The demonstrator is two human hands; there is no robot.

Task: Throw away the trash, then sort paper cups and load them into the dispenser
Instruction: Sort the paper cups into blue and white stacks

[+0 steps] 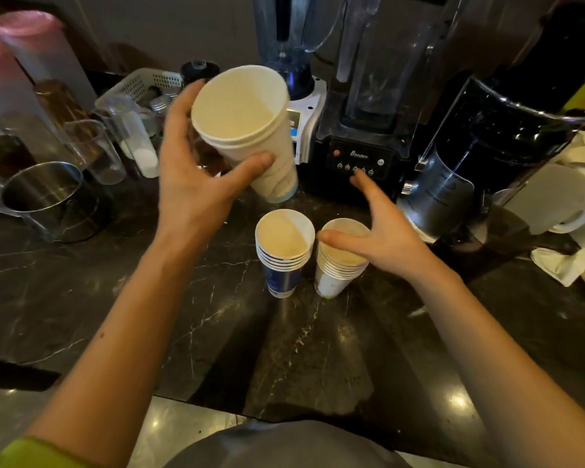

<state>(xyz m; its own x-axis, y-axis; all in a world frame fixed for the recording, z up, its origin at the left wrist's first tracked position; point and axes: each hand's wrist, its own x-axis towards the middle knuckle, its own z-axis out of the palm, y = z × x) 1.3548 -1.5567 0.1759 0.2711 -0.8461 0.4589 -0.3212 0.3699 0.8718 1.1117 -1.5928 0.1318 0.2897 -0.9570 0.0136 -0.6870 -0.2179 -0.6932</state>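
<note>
My left hand (196, 170) holds a stack of tall white paper cups (247, 126) tilted above the counter, its mouth turned toward me. Two shorter stacks stand upright on the dark marble counter (115, 298): a stack of blue-printed cups (282, 251) and, right of it, a stack of white cups (338, 265). My right hand (375, 228) hovers with fingers spread over the white stack, its thumb lying across that stack's rim. I cannot tell whether the fingers press on it.
Two blenders (365, 106) and a black grinder (480, 153) line the back. A steel pitcher (41, 194), clear measuring cups (95, 150) and a white basket (142, 84) stand at the left. Crumpled white paper (568, 265) and a white mug (554, 201) lie at the right.
</note>
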